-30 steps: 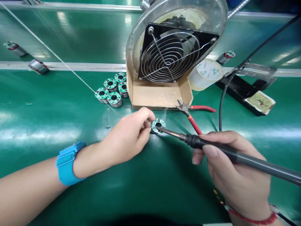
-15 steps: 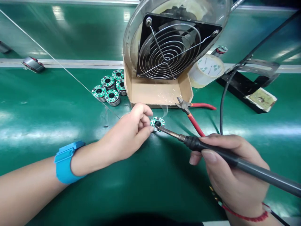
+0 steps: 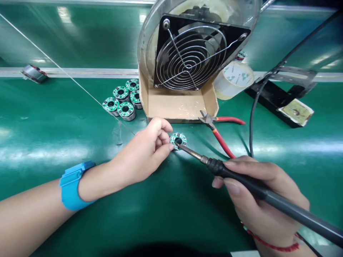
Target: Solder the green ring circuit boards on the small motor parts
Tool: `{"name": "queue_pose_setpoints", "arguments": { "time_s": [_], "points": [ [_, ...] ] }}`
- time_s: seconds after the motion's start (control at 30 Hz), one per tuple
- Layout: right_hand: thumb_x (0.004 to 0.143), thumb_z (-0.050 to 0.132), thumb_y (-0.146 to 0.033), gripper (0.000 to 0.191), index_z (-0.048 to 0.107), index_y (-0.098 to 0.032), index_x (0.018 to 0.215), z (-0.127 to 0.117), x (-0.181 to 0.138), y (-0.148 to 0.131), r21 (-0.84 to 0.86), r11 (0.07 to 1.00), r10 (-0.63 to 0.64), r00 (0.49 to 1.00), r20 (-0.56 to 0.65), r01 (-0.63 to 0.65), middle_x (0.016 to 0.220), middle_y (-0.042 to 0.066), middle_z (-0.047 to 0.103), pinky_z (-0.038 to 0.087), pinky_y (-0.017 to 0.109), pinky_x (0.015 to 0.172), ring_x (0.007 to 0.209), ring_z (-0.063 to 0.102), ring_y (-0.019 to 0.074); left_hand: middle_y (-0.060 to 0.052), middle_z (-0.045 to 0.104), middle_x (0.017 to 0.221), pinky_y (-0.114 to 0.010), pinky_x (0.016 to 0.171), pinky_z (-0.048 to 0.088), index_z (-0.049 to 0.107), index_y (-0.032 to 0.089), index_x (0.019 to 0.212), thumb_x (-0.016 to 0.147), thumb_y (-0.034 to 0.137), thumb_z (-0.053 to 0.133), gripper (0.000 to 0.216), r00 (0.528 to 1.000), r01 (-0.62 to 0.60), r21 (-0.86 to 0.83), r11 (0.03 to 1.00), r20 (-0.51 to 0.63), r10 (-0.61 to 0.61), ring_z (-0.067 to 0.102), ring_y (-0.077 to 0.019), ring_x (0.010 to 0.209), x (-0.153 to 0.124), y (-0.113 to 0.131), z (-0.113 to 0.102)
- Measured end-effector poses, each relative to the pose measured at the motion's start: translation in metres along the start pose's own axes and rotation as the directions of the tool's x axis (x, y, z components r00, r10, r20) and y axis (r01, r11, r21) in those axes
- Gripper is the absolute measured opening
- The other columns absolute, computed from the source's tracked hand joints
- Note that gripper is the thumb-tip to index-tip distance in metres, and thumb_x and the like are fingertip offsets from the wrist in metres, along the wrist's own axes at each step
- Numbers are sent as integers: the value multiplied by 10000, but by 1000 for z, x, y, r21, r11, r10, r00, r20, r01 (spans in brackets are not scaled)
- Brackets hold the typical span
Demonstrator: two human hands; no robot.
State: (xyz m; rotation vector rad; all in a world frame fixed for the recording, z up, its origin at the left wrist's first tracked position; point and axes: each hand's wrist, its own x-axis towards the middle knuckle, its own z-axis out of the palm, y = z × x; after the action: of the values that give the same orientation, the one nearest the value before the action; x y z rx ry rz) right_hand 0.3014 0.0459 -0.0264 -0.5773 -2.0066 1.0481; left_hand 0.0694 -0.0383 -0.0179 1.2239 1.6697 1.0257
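Note:
A small motor stator topped with a ring-shaped green circuit board [image 3: 182, 137] stands on the green bench. My left hand [image 3: 144, 153] is closed at its left side, thumb and fingertips at the board's edge. Thin solder wire [image 3: 64, 70] runs from the upper left down to this hand; its end among the fingers is hidden. Held like a pen, a black soldering iron [image 3: 216, 167] lies in my right hand [image 3: 270, 200]. The iron's tip meets the near side of the board, by the dark centre hole.
Behind the board, a fan with a wire guard [image 3: 188, 66] leans over a cardboard tray [image 3: 171, 103]. Red-handled cutters [image 3: 221, 137] lie to the right. Several similar stators [image 3: 125, 110] stand left. Tape roll [image 3: 233, 84], iron stand [image 3: 278, 101] and black cable [image 3: 252, 121] are at right.
The smoke by the board has faded. My right hand and the iron's handle sit slightly lower, with the tip still at the board. The whole view has shifted slightly.

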Motion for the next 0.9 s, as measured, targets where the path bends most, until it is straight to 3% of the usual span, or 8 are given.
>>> {"name": "queue_pose_setpoints", "arguments": {
  "time_s": [0.3,0.4,0.5,0.57,0.63,0.7,0.8,0.9],
  "points": [
    [807,723,-55,412,692,-252,1168,-1,8,-5,-109,988,-106,994,20,107,872,15,710,567,337,550,684,690,181,44,548,830,-306,661,468,445,234,1074,912,178,523,188,1000,1,13,1000,-4,-1,561,-127,731,0,-3,0],
    [801,737,-67,484,676,-302,1220,-10,20,1,-292,942,-180,983,-26,165,919,20,709,581,371,656,763,684,204,36,548,867,-293,638,471,445,233,1099,902,182,542,225,1000,-3,36,999,-14,4,539,-118,692,-1,-4,-1],
    [854,714,-141,431,668,-271,1262,-24,45,21,-585,785,-251,968,1,204,1040,106,699,556,464,855,967,649,277,-13,596,1047,-298,600,461,442,225,1228,887,217,599,376,999,-18,164,986,-38,25,515,-111,646,-2,-4,1],
    [915,664,-239,396,648,-205,1309,-34,62,39,-685,702,-186,978,90,197,1111,169,684,541,490,880,1029,631,311,-70,609,1188,-329,644,482,440,207,1324,877,239,650,495,998,-42,321,946,-31,54,582,-154,741,-1,-4,3],
    [955,620,-311,395,629,-218,1338,-43,72,53,-684,699,-119,977,175,208,1070,134,724,551,452,854,973,670,286,-104,618,1253,-372,739,507,487,189,1338,892,236,658,479,996,-87,450,889,15,89,635,-229,925,1,-4,5],
    [999,549,-306,368,593,-253,1360,-47,74,60,-662,719,-98,974,203,210,1055,88,756,549,428,890,968,702,255,-97,646,1238,-385,814,514,562,188,1280,923,198,616,361,989,-147,476,867,70,129,636,-258,1033,3,-4,5],
    [1002,543,-368,367,539,-242,1346,-45,62,63,-639,741,-102,975,197,206,1272,135,702,504,494,1009,1174,662,300,-64,685,1203,-337,820,519,617,198,1223,921,122,575,315,979,-204,377,903,86,185,647,-200,935,4,-6,1],
    [853,714,-529,654,467,-198,1361,-37,49,66,-633,749,-48,969,243,196,1469,220,543,455,601,1051,1337,540,408,-41,687,1257,-283,730,513,620,226,1258,891,91,581,393,975,-224,270,937,45,220,581,-120,701,2,-6,-3]
  ]
}}
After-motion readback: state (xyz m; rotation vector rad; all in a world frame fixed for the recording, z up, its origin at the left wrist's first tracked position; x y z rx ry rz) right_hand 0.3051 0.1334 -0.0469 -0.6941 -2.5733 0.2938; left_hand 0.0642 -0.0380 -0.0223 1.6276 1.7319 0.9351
